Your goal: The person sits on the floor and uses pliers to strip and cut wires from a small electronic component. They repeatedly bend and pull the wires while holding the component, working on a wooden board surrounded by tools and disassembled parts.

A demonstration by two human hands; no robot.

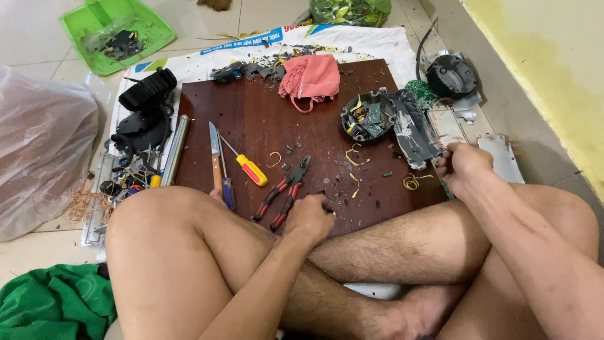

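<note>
Left hand [309, 217]: rests at the near edge of the wooden board [264, 119], fingers curled together over a small dark fragment; what they pinch cannot be told.
Right hand [462, 165]: at the board's right edge, fingers closed together around a thin wire or small part beside the grey casing [412, 129]; the part itself is too small to identify.
Pliers [284, 191]: red-handled, lying on the board just left of the left hand, handles toward the person.
Yellow-handled screwdriver [246, 165]: lying on the board, left of the pliers.
Knife [215, 154]: flat on the board, beside a blue-handled screwdriver [225, 182].
Round dismantled housing [368, 116]: on the board, touching the grey casing, circuit board and wires exposed.
Pink cloth pouch [311, 77]: at the far edge of the board.
Debris: yellow wire offcuts [412, 182] and dark chips scattered across the board.
Green dustpan [116, 31]: on the floor, far left, holding scraps.
Black round part [450, 75]: on the floor, beyond the right hand.
</note>
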